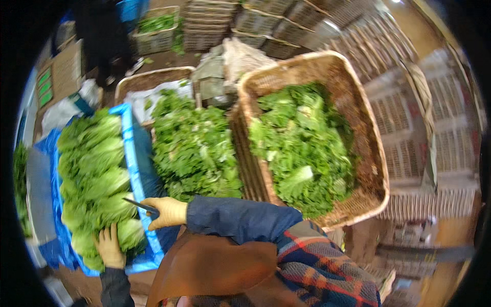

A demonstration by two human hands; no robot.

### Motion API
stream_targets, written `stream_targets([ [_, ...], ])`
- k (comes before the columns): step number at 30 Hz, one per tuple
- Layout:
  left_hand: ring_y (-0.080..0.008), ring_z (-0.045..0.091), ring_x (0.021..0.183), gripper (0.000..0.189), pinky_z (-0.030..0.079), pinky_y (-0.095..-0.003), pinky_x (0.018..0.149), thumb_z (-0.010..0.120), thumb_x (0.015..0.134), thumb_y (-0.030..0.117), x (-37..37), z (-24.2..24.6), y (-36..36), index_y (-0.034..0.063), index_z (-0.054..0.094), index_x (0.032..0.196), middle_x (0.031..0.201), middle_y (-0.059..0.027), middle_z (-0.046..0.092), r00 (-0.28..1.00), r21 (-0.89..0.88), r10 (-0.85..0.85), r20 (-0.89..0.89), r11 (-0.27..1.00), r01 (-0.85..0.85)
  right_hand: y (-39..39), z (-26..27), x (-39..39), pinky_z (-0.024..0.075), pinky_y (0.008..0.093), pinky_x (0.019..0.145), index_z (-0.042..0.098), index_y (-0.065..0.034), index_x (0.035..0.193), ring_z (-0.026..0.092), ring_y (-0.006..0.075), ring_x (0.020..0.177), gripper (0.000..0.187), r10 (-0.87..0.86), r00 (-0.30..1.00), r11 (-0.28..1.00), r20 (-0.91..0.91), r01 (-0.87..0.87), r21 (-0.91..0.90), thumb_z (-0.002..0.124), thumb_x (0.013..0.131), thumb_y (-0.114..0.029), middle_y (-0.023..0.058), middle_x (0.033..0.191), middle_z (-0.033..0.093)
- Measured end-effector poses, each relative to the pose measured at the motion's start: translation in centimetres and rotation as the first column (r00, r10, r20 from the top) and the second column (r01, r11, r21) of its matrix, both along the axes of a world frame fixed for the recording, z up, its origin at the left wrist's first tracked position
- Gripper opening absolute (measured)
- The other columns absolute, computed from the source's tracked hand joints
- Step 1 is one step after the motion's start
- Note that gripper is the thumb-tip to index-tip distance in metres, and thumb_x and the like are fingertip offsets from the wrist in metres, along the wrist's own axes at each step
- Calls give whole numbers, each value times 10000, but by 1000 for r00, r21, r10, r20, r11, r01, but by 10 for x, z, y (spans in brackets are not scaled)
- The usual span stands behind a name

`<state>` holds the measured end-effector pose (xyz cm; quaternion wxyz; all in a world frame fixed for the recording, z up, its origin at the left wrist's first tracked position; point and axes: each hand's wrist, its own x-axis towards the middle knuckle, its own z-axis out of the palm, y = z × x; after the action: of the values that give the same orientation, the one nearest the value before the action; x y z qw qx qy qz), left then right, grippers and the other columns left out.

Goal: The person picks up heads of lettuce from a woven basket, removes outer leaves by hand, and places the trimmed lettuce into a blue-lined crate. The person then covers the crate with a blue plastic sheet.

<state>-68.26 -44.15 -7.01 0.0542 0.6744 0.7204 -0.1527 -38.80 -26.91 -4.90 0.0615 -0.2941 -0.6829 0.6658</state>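
Observation:
Heads of leafy green lettuce (103,169) lie packed in rows in a crate lined with blue plastic film (134,169) at the left. My left hand (110,247), in a pale glove, rests with its fingers apart on the lettuce near the crate's lower end. My right hand (167,212), gloved too, is over the crate's right rim and grips a knife (142,205) by its dark handle, the blade pointing left over the lettuce. Its far fingers are partly hidden. Both sleeves are dark blue.
Beside the lined crate lies a heap of loose green leaves (195,153). A large plastic basket (368,111) to the right holds more leaves. Stacked crates (209,27) stand behind. A person in dark clothing (101,34) is at the upper left.

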Motion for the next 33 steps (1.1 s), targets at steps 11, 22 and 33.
stream_targets([
  [11,-300,522,1355,964,399,-413,1149,807,610,-9,83,141,142,55,471,1512,1462,-155,551,650,37,22,760,996,-78,71,72,345,565,413,942,583,-174,1405,630,308,1198,577,-644,554,715,528,190,673,736,849,-169,123,1326,643],
  [22,-250,560,1322,546,412,-375,1137,668,968,276,508,-4,343,28,545,1438,1435,-159,594,78,189,-254,964,861,472,-1,31,491,574,385,782,700,-137,1179,659,259,973,442,-795,441,396,418,-146,907,703,739,-86,34,1038,714],
  [33,-256,488,1344,940,325,-461,1165,382,964,774,539,-22,360,70,335,1585,1504,-185,513,-288,-171,412,865,780,602,-22,72,494,497,303,957,742,-78,1129,672,180,1030,393,-939,213,-2,-270,782,623,609,825,132,83,1121,749],
])
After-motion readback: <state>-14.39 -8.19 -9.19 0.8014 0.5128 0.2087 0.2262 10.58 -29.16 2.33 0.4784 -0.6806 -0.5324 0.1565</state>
